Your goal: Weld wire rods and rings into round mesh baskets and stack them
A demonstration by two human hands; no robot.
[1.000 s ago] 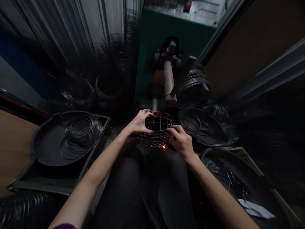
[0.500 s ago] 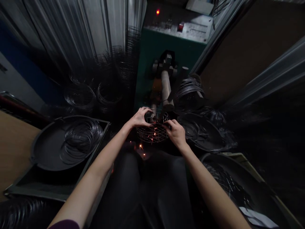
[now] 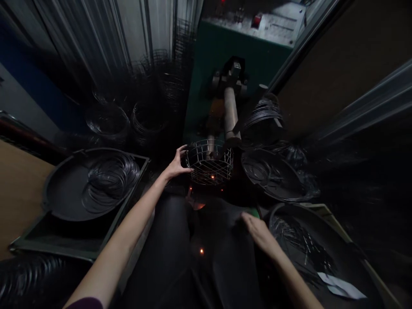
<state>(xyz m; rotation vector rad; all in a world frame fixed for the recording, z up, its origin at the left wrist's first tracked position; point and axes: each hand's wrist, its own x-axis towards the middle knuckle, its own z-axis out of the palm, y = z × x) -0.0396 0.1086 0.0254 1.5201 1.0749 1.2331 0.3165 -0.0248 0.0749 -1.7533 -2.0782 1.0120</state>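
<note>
A round wire basket [image 3: 210,165] hangs around the lower electrode [image 3: 210,148] of a green welding machine [image 3: 206,81]. My left hand [image 3: 177,165] grips the basket's left side, thumb towards me and fingers on the far side. My right hand [image 3: 257,229] is off the basket, above my right thigh and just left of a dark pan [image 3: 347,257] of short wire pieces [image 3: 304,246]. Motion blurs its fingers, so whether it holds anything is unclear. Small orange sparks fall below the basket and over my dark lap.
At left, a dark pan [image 3: 61,197] of wire rings [image 3: 111,182] rests on a metal-edged stand. Another pan [image 3: 289,189] with rings sits to the right of the machine. Wire baskets [image 3: 107,124] stand behind at left. A thick metal arm [image 3: 230,111] projects above the basket.
My right hand has let go of the basket and moved down and right towards the pan of wire pieces. My left hand stays at the basket's left side. Fewer sparks show.
</note>
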